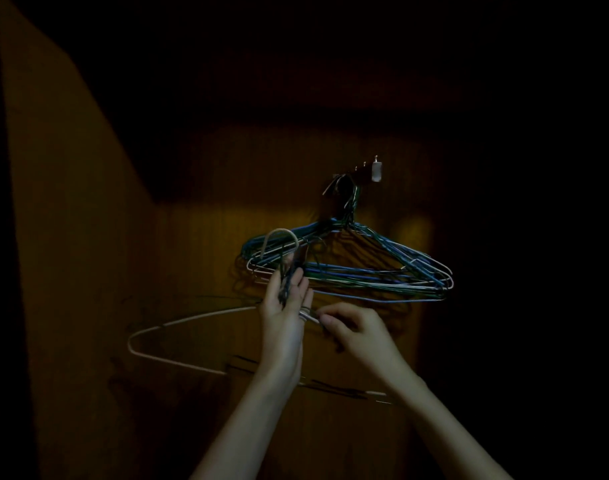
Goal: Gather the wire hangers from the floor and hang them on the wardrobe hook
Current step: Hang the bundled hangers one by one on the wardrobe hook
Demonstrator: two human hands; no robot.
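A bunch of several blue, green and white wire hangers [382, 271] hangs from the metal wardrobe hook [344, 181] on the wooden back wall. My left hand [284, 306] is raised below and left of it and grips the necks of a second bunch, whose hook ends [282, 237] stick up above my fingers. A white hanger [178, 323] of that bunch spreads out to the left. My right hand [351, 327] pinches a wire at the neck, right beside my left hand.
The scene is very dark. The wooden wardrobe wall [209, 237] fills the back, with a side panel [71, 202] at the left. A small pale fitting [376, 171] sits at the right end of the hook rail.
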